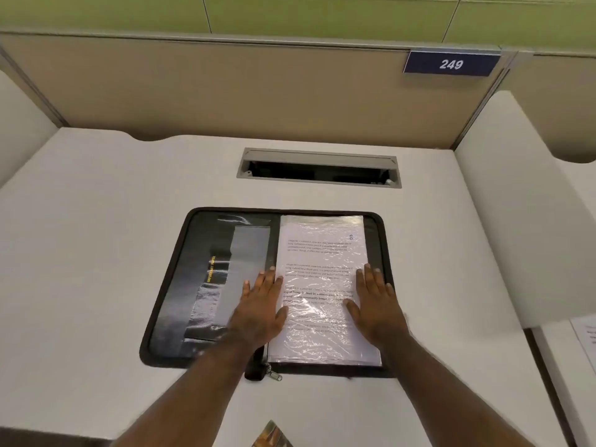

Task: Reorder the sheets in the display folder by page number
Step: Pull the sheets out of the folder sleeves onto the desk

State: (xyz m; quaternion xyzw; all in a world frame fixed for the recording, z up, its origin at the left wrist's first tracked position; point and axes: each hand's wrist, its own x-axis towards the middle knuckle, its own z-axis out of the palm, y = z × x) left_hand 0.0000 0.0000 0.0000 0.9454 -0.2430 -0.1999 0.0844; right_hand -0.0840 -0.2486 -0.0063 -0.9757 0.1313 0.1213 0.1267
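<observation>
The folder [206, 285] lies open on the table [96, 221], its long axis running away from the person. The left hand [261, 304] rests flat across the spine, fingers straight. The top sheet [322, 253], marked 8, lies between both hands; the right hand [375, 304] presses flat on its outer edge, likely nearer for lifting it.

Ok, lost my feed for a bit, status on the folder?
Left hand and right hand flat, open, on the top sheet. Display folder open on desk; top sheet marked 8. Nothing in the way.
</observation>
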